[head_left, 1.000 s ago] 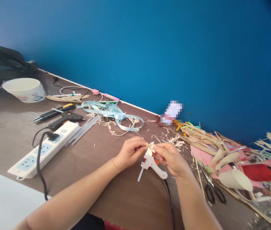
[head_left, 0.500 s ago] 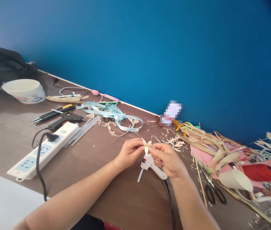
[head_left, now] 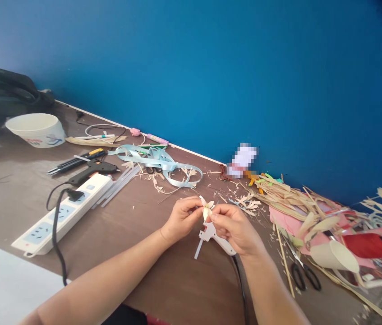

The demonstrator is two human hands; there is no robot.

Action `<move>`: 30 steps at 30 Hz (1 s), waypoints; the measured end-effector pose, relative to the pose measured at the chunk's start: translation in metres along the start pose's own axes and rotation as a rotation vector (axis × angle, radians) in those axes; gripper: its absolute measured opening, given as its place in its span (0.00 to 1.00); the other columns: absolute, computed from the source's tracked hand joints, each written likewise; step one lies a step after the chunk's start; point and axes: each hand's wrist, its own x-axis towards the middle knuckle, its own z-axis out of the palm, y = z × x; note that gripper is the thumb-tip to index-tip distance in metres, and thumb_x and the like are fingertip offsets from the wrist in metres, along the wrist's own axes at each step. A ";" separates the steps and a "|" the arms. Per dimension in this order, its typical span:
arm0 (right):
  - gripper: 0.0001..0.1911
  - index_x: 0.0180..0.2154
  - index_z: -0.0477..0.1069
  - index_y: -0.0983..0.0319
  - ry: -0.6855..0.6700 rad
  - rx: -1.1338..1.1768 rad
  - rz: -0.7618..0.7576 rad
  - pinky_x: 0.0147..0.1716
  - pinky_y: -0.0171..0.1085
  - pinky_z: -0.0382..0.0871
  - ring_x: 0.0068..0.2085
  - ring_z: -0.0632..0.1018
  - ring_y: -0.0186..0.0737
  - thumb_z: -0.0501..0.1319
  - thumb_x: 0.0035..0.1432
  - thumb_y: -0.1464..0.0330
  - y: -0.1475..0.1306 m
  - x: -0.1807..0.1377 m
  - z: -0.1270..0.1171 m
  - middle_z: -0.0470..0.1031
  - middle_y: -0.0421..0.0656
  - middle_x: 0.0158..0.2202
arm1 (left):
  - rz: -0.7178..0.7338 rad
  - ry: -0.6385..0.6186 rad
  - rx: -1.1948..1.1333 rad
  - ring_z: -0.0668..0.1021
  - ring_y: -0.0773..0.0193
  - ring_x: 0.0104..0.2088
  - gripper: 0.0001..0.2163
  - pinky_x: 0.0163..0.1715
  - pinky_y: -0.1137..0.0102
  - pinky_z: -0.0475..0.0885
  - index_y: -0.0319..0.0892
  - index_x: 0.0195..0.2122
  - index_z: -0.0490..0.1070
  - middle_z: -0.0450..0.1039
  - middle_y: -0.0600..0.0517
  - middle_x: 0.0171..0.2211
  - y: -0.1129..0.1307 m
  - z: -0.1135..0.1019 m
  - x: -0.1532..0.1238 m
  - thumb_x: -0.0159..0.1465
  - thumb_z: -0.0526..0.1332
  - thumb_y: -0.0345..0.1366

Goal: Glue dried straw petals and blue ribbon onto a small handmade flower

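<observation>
Between my two hands is a small cream flower point(head_left: 207, 208) with several pointed petals, seemingly of dried husk. My left hand point(head_left: 184, 219) pinches it from the left, thumb and forefinger closed at its petals. From the right, my right hand point(head_left: 233, 225) grips a lower petal between thumb and forefinger, other fingers curled. Just below the flower lies a white glue gun point(head_left: 216, 239) on the brown table point(head_left: 177, 280), a clear glue stick poking out of it. My right hand hides part of its handle.
A white power strip point(head_left: 64, 214), black glue gun point(head_left: 92, 171), utility knife point(head_left: 75, 161) and paper bowl point(head_left: 37, 131) stand left. Light blue ribbon point(head_left: 157, 158) lies behind my hands. Scissors point(head_left: 304, 273), dried husks point(head_left: 288, 196) and a paper cup point(head_left: 334, 256) crowd the right.
My right fingers have shifted slightly on the flower, down to a lower petal. My left hand keeps its pinch. The whole view has moved very little.
</observation>
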 end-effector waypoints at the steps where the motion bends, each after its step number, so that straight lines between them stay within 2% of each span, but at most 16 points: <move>1: 0.07 0.21 0.69 0.65 -0.002 0.004 -0.001 0.14 0.28 0.40 0.13 0.52 0.21 0.62 0.43 0.68 0.000 0.000 0.000 0.57 0.32 0.12 | 0.001 0.002 0.004 0.67 0.70 0.23 0.11 0.25 0.74 0.62 0.37 0.23 0.67 0.66 0.52 0.21 0.000 0.000 0.000 0.59 0.56 0.36; 9: 0.07 0.21 0.70 0.65 -0.025 0.058 -0.012 0.14 0.28 0.41 0.13 0.51 0.21 0.63 0.43 0.67 0.000 -0.001 0.000 0.54 0.30 0.10 | -0.003 0.006 0.001 0.67 0.71 0.22 0.11 0.24 0.75 0.62 0.37 0.22 0.67 0.65 0.52 0.20 0.000 0.001 -0.001 0.59 0.56 0.36; 15: 0.08 0.22 0.70 0.65 -0.092 0.111 0.002 0.15 0.28 0.41 0.13 0.50 0.21 0.62 0.45 0.67 -0.001 -0.004 -0.002 0.52 0.30 0.10 | 0.036 0.108 0.032 0.68 0.70 0.22 0.09 0.24 0.74 0.64 0.37 0.24 0.69 0.67 0.52 0.21 -0.003 0.002 -0.003 0.59 0.57 0.35; 19: 0.12 0.21 0.68 0.66 -0.118 0.081 0.048 0.14 0.28 0.40 0.13 0.50 0.21 0.63 0.45 0.63 -0.001 -0.005 0.003 0.51 0.29 0.11 | 0.050 0.205 0.096 0.71 0.69 0.24 0.07 0.25 0.74 0.65 0.38 0.26 0.70 0.70 0.50 0.24 -0.004 0.000 -0.002 0.58 0.57 0.34; 22: 0.14 0.25 0.69 0.66 -0.067 0.070 0.041 0.13 0.27 0.40 0.13 0.50 0.21 0.64 0.45 0.60 0.001 -0.004 0.010 0.52 0.29 0.11 | 0.122 0.254 0.123 0.73 0.67 0.27 0.05 0.27 0.72 0.68 0.39 0.28 0.71 0.73 0.49 0.27 -0.004 0.000 -0.003 0.58 0.58 0.32; 25: 0.16 0.29 0.70 0.66 0.012 0.091 0.003 0.12 0.27 0.41 0.12 0.50 0.21 0.63 0.47 0.58 0.007 -0.003 0.017 0.53 0.29 0.11 | 0.210 0.247 0.171 0.74 0.66 0.28 0.04 0.31 0.70 0.68 0.40 0.30 0.72 0.74 0.49 0.27 -0.003 0.000 -0.003 0.57 0.58 0.29; 30: 0.15 0.27 0.71 0.66 0.110 0.143 -0.027 0.12 0.28 0.44 0.11 0.51 0.21 0.61 0.49 0.59 0.015 -0.003 0.027 0.54 0.30 0.09 | 0.293 0.203 0.241 0.74 0.65 0.29 0.05 0.32 0.69 0.68 0.41 0.34 0.72 0.75 0.49 0.28 -0.001 -0.001 -0.004 0.58 0.58 0.30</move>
